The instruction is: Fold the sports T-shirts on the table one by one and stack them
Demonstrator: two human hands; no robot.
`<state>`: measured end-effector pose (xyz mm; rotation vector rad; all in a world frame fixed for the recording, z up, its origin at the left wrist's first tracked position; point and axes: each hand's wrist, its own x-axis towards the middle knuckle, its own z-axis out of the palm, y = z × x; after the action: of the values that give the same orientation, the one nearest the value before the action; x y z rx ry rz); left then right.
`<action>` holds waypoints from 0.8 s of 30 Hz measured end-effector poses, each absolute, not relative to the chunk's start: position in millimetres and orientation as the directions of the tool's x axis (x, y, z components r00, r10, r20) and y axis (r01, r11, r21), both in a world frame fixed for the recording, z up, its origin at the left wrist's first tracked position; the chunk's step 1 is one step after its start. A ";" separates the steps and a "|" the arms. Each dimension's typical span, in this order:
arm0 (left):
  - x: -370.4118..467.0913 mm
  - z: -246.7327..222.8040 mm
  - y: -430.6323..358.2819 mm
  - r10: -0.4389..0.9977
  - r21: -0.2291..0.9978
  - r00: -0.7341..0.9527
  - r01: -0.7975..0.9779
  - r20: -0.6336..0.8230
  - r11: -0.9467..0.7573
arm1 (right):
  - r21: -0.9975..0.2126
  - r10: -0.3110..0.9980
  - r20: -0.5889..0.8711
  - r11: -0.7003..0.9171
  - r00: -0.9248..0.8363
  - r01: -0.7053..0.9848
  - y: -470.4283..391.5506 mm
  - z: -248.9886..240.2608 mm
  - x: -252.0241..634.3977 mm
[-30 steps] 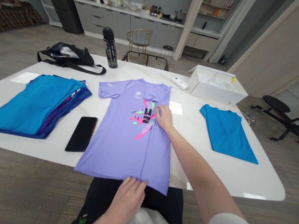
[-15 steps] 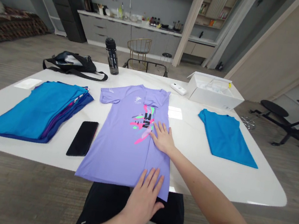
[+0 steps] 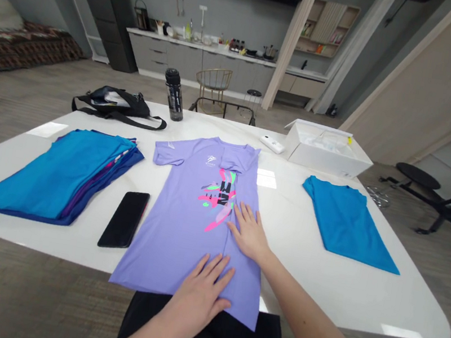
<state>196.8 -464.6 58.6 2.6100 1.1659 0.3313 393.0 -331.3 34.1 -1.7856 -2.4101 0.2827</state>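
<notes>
A lavender T-shirt [image 3: 183, 219] with a colourful print lies on the white table in front of me, its right side folded inward over the front. My left hand [image 3: 199, 296] rests flat near the shirt's bottom hem, fingers spread. Further up, my right hand [image 3: 249, 233] lies with fingers apart on the folded part, beside the print. A stack of folded blue and purple clothes [image 3: 57, 174] sits at the left, and a folded blue garment [image 3: 347, 222] lies at the right.
A black phone [image 3: 124, 219] lies between the stack and the shirt. Along the table's far side are a black bag [image 3: 118, 103], a dark bottle [image 3: 174, 95], a small white device [image 3: 272, 144] and an open white box [image 3: 326, 151]. Chairs stand beyond.
My left hand has slid a little to the left along the lower part of the shirt. My right hand stays by the print. The camera view has tilted up slightly.
</notes>
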 end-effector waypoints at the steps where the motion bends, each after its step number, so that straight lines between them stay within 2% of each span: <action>1: 191.9 57.9 -462.3 0.751 0.332 0.652 0.689 0.104 -0.644 | -0.227 0.957 -0.005 0.283 -0.292 0.932 -332.9 34.2 392.8; 4: 172.0 55.8 -455.7 0.803 0.347 0.574 0.729 0.160 -0.590 | -0.236 0.949 0.002 0.308 -0.316 0.922 -333.8 38.9 389.2; 8: 136.8 48.2 -449.7 0.904 0.405 0.340 0.811 0.259 -0.421 | -0.311 0.926 0.100 0.377 -0.364 0.872 -311.7 51.7 366.3; 12: 112.4 53.2 -432.9 0.941 0.437 0.141 0.858 0.308 -0.272 | -0.498 0.872 0.264 0.489 -0.412 0.716 -251.2 64.0 303.5; 15: 103.6 70.5 -396.8 0.952 0.402 0.045 0.900 0.302 -0.170 | -0.656 0.865 0.250 0.482 -0.436 0.580 -192.7 72.2 233.2; 18: 92.7 85.4 -347.0 0.976 0.310 -0.030 0.950 0.214 -0.039 | -0.769 0.904 0.099 0.335 -0.416 0.545 -138.9 78.8 162.1; 20: 83.1 89.2 -315.1 0.990 0.260 -0.070 0.965 0.119 0.037 | -0.756 0.916 0.045 0.291 -0.398 0.586 -111.2 80.2 123.4; 24: 67.0 87.3 -269.9 0.991 0.222 -0.128 0.966 -0.031 0.132 | -0.675 0.915 0.028 0.314 -0.402 0.668 -79.8 71.7 74.6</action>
<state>67.0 -269.9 87.3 1.9523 2.2283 0.2198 74.6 -79.8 71.7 -1.4058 -2.1788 0.8240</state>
